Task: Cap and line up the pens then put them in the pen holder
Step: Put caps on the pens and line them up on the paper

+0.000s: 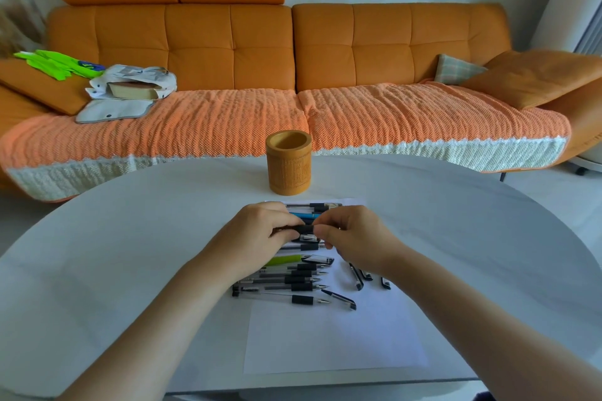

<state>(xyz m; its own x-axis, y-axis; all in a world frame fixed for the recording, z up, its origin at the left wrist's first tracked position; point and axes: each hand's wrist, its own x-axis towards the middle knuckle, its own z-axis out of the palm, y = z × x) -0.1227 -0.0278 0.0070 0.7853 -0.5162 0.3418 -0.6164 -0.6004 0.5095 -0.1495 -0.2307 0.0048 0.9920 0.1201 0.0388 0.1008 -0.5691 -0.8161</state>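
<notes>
Roughly early-to-mid stage. Left hand [260,231] and right hand [353,238] meet over white paper sheet [335,335] on pale round desk [130,238], each grip pinching one end of black-grip pen [304,229] (cap going on, by look of it; the join is hidden by fingers). Capped clear-barrel pen [312,205] lined up at sheet's far edge, a blue one just nearer. Uncapped pens row [293,278] below hands; loose black caps [356,280] beside. Round bamboo pen holder [288,163] stands empty beyond sheet: most capping and all loading left.
</notes>
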